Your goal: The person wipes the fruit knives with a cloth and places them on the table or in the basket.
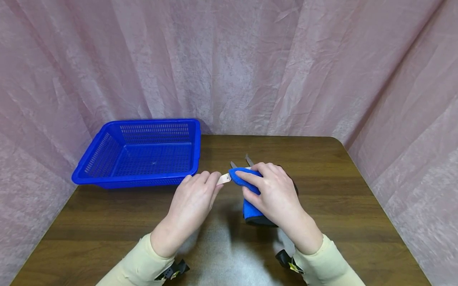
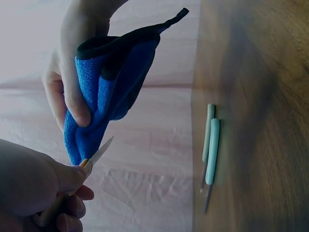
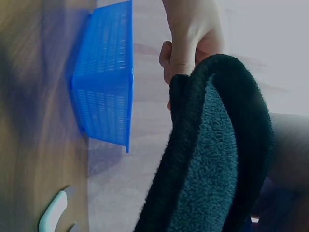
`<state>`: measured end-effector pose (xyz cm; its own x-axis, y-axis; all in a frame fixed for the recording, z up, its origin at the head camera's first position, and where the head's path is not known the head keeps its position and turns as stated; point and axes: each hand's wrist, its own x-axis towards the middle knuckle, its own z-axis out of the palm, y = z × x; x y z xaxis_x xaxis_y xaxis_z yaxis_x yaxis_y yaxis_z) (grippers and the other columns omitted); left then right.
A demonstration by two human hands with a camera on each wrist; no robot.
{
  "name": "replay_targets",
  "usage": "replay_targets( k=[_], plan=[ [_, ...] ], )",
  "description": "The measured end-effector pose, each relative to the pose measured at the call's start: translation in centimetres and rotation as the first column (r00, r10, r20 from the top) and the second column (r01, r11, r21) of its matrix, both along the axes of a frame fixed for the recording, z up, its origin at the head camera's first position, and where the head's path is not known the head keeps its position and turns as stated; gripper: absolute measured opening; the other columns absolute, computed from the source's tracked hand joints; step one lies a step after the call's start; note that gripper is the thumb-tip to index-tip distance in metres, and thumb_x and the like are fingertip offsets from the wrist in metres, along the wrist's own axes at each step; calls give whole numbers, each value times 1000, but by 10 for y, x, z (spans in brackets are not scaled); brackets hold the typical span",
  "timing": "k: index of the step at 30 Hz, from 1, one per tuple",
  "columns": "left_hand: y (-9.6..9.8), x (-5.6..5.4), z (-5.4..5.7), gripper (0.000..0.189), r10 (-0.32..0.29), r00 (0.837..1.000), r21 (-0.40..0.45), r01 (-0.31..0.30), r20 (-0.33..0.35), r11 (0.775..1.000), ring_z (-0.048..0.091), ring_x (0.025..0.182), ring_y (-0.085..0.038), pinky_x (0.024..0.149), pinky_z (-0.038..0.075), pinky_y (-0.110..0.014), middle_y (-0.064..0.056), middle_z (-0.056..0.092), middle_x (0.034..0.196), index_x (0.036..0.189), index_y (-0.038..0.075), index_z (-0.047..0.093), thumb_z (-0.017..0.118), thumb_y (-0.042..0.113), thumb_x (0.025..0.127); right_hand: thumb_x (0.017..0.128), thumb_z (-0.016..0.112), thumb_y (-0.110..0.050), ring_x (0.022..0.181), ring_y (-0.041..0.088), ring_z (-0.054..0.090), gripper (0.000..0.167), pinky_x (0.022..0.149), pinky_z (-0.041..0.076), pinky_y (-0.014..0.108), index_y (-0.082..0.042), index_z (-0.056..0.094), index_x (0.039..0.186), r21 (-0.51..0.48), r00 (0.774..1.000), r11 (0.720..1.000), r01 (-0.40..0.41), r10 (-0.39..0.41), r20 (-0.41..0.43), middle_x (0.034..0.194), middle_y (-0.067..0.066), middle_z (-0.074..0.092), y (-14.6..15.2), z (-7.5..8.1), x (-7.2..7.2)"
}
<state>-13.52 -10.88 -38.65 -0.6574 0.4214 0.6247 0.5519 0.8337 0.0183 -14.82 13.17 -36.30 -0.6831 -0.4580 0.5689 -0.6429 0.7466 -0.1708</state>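
Note:
My left hand (image 1: pixel 193 196) grips a small knife with a pale handle (image 1: pixel 224 179). Its blade (image 2: pixel 102 149) points up beside a folded blue cloth in the left wrist view. That cloth (image 1: pixel 250 208), fuzzy with a black edge and a short black loop, is pinched in my right hand (image 1: pixel 277 192), its folded end right at the knife where handle meets blade. Close up in the right wrist view, the cloth (image 3: pixel 207 159) covers much of the right hand. Beyond the hands, two more knives (image 2: pixel 212 150) with pale green handles lie side by side on the table.
A blue plastic basket (image 1: pixel 136 180) with slotted sides stands at the back left of the brown wooden table (image 1: pixel 332 206). Pink curtains (image 1: pixel 229 71) hang behind and beside the table. The left hand is close to the basket's front right corner.

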Motion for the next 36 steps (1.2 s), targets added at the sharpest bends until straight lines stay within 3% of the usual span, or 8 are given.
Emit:
replay_targets(
  k=[14,36],
  plan=[
    [-1,0,1,22,1,1000,0,-1,-2,1000,56,65,-27,59,40,-37,-6,58,78,112,4,67,77,23,106,92,84,-22,104,30,69,37,99,55,51,-26,84,129,7,999,999,41,-41,36,113,6,75,4,1,-3],
    [-3,-1,3,21,1,1000,24,-1,8,1000,53,63,-28,60,39,-37,-5,56,78,112,4,67,74,22,107,96,80,-24,104,31,68,37,90,54,51,-25,83,132,-3,985,988,155,-154,74,115,8,75,24,5,-13]
  ],
)
